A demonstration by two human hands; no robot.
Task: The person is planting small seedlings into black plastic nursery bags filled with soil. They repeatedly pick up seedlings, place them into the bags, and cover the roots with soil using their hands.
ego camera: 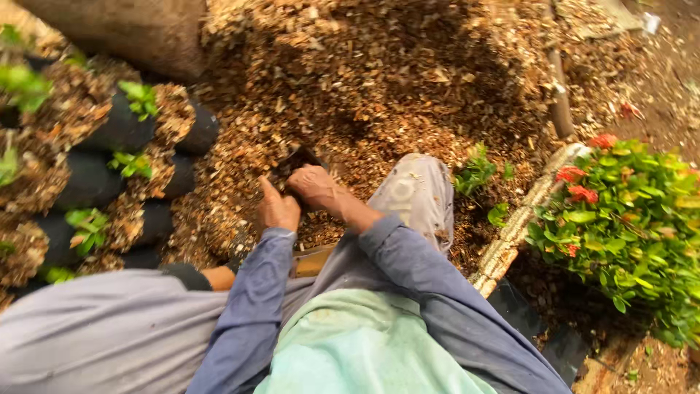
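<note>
A big heap of brown wood chips and husk (379, 80) fills the middle of the head view. My left hand (277, 210) and my right hand (315, 188) meet low in front of my knees, at the foot of the heap. Both grip the rim of a small black grow bag (292, 162), mostly hidden behind my fingers. Blue sleeves cover both my arms, and my grey trouser knee (417, 191) rises on the right.
Several filled black grow bags with green seedlings (109, 168) lie stacked on the left. A shrub with red flowers (627, 219) stands at the right beside a low brick edge (519, 222). A thin stem (560, 87) rises at the back right.
</note>
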